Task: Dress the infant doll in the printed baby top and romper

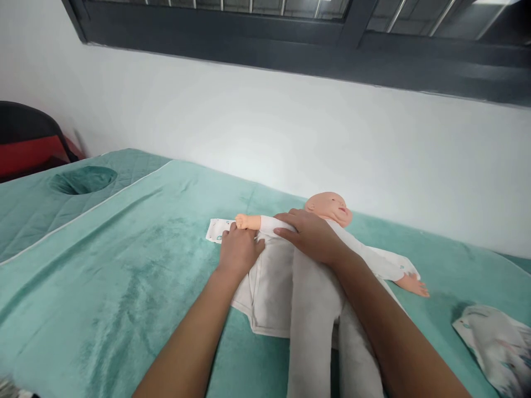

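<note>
Head view. The doll (309,301) lay face up on the teal cover (124,265), its long axis running from the head, just beyond the hands, back toward the wearer. The right hand (311,236) rested flat and open on its chest. The left hand (238,251), equally flat and grasping nothing, pressed the garment flap (265,298) just beside it.

One doll (329,207) is lying with two hands, left hand (238,251) and right hand (311,235), touching it, one white garment (265,293) under it, and seemingly one patterned cloth (495,342) near it.
</note>
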Motion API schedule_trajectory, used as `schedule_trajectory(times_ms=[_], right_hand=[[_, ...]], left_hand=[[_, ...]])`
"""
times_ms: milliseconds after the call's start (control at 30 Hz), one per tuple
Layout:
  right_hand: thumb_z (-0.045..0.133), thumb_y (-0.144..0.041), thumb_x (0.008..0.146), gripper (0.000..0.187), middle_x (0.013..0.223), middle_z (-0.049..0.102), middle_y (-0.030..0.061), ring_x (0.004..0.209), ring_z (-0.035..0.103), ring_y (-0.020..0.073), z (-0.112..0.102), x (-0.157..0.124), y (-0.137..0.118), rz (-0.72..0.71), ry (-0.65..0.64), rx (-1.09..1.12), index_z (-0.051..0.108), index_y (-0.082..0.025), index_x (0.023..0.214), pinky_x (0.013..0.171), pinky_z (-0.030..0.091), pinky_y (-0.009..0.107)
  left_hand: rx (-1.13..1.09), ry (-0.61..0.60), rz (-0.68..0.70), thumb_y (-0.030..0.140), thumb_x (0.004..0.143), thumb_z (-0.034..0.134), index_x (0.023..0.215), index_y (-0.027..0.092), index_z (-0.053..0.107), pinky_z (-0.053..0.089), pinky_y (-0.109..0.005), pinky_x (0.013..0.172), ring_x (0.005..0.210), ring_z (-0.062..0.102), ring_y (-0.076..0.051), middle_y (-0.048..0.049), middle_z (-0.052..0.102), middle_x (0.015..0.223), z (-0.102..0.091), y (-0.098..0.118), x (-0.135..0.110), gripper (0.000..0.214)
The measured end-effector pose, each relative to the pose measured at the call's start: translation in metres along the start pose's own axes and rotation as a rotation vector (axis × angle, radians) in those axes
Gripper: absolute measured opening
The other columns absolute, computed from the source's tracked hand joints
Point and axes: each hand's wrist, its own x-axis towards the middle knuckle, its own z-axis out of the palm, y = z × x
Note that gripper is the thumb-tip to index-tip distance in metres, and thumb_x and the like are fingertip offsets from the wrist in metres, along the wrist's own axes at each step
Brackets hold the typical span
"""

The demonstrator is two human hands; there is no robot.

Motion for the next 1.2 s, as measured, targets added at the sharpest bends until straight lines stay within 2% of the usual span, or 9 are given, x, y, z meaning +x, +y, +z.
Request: schedule_trajectory(times_ms=[67, 167, 300, 467, 600, 800, 933, 1100, 1200], right_hand=[[0.041, -0.045, 0.097, 0.028, 0.096, 0.064, 0.0021, 0.09, 0.056, 0.0198, -0.003, -0.003, -0.001, 0.007, 0.007, 0.009, 0.063, -0.032, 0.109, 0.071, 0.039, 0.03], [0.043, -0.044, 0.097, 0.027, 0.099, 0.064, 0.0011, 0.093, 0.056, 0.0198, -0.01, -0.01, 0.002, 0.03, 0.035, 0.013, 0.063, -0.033, 0.11, 0.071, 0.039, 0.03], [0.046, -0.042, 0.095, 0.026, 0.097, 0.064, 0.0027, 0.092, 0.056, 0.0211, -0.013, -0.018, 0.011, 0.046, 0.06, -0.101, 0.066, -0.031, 0.108, 0.074, 0.038, 0.032], [0.049, -0.036, 0.093, 0.022, 0.09, 0.062, 0.0038, 0.087, 0.054, 0.022, 0.0, -0.017, 0.014, 0.066, 0.049, -0.251, 0.07, -0.029, 0.098, 0.076, 0.036, 0.035], [0.052, -0.033, 0.093, 0.02, 0.09, 0.062, 0.0069, 0.088, 0.053, 0.0229, 0.011, -0.012, 0.006, 0.051, 0.074, -0.304, 0.069, -0.025, 0.097, 0.079, 0.035, 0.036], [0.047, -0.034, 0.095, 0.022, 0.09, 0.062, 0.0097, 0.087, 0.054, 0.0242, 0.016, -0.008, 0.006, 0.028, 0.066, -0.361, 0.065, -0.02, 0.095, 0.078, 0.034, 0.036], [0.045, -0.025, 0.094, 0.019, 0.088, 0.062, 0.011, 0.085, 0.054, 0.0245, 0.013, -0.01, 0.004, 0.027, 0.084, -0.38, 0.063, -0.018, 0.089, 0.076, 0.034, 0.036], [0.054, -0.013, 0.082, 0.01, 0.089, 0.062, 0.0119, 0.084, 0.055, 0.025, 0.013, -0.01, 0.0, 0.066, 0.066, -0.385, 0.059, -0.017, 0.089, 0.073, 0.034, 0.035], [0.051, -0.012, 0.083, 0.014, 0.09, 0.063, 0.0107, 0.084, 0.055, 0.0236, 0.013, -0.008, 0.0, 0.036, 0.086, -0.31, 0.06, -0.017, 0.093, 0.076, 0.036, 0.034]], left_hand=[[-0.098, -0.021, -0.062, 0.029, 0.081, 0.055, 0.077, 0.019, 0.064, 0.038, -0.037, 0.075, 0.089, 0.059, -0.03, -0.0121, 0.067, 0.085, -0.003, 0.001, 0.001, 0.014], [-0.357, -0.009, -0.194, 0.027, 0.082, 0.051, 0.077, 0.019, 0.06, 0.037, -0.031, 0.066, 0.073, 0.057, -0.021, -0.0058, 0.064, 0.077, -0.011, -0.001, 0.002, 0.013], [-0.622, 0.084, -0.26, 0.026, 0.076, 0.056, 0.071, 0.019, 0.053, 0.035, -0.025, 0.061, 0.068, 0.05, -0.014, 0.0021, 0.056, 0.07, -0.02, -0.008, 0.0, 0.009], [-0.803, 0.173, -0.31, 0.03, 0.076, 0.061, 0.073, 0.019, 0.051, 0.035, -0.023, 0.061, 0.065, 0.047, -0.011, 0.0039, 0.053, 0.07, -0.026, -0.005, -0.003, 0.014], [-1.084, 0.033, -0.241, 0.036, 0.077, 0.067, 0.079, 0.021, 0.053, 0.034, -0.022, 0.058, 0.061, 0.044, -0.009, 0.0043, 0.054, 0.074, -0.027, 0.013, -0.01, 0.02], [-1.265, -0.324, -0.094, 0.034, 0.076, 0.073, 0.084, 0.02, 0.06, 0.025, -0.02, 0.052, 0.055, 0.033, -0.007, 0.0061, 0.041, 0.064, -0.023, 0.031, -0.021, 0.02], [-1.391, -0.349, -0.078, 0.028, 0.075, 0.075, 0.084, 0.02, 0.06, 0.027, -0.019, 0.053, 0.059, 0.037, -0.006, 0.0045, 0.046, 0.071, -0.02, 0.036, -0.027, 0.019], [-1.391, -0.495, -0.056, 0.028, 0.073, 0.077, 0.079, 0.019, 0.061, 0.029, -0.018, 0.05, 0.058, 0.039, -0.006, 0.0029, 0.049, 0.07, -0.016, 0.047, -0.036, 0.019], [-1.391, -0.467, -0.089, 0.028, 0.072, 0.077, 0.082, 0.019, 0.062, 0.03, -0.018, 0.049, 0.057, 0.039, -0.006, 0.0026, 0.05, 0.072, -0.016, 0.047, -0.033, 0.02]])
